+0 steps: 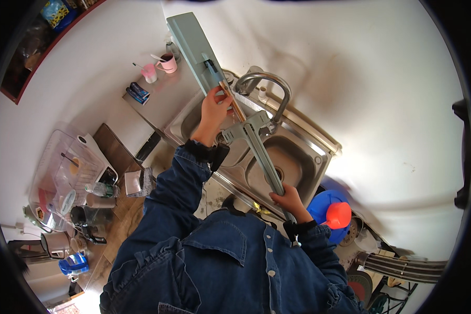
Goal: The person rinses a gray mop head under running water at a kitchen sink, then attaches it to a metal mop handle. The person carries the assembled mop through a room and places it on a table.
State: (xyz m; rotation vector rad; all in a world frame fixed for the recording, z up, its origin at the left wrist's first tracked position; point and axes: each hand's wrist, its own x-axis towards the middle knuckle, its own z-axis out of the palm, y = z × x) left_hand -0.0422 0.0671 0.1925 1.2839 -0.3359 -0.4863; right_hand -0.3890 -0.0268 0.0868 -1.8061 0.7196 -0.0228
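Note:
A long-handled flat mop (261, 153) slants across the double-bowl steel sink (327, 162), its wide grey-green head (189, 44) raised at the far end. My left hand (213, 112) is closed around the copper-coloured stretch of pole just below the head. Further down the pole sits a grey slotted crosspiece (237, 132), over the sink. My right hand (292, 203) grips the handle near its lower end, close to my body. Behind the pole, the curved steel faucet (282, 86) stands at the sink's back edge. The left fingertips are partly hidden by the pole.
On the ledge to the left stand a pink mug (167, 63) and a pink cup (149, 73). A clear dish box (52, 157) and a plastic bottle (102, 189) are on the left counter. Right of the sink are a blue basin (319, 205) and a red scoop (339, 215).

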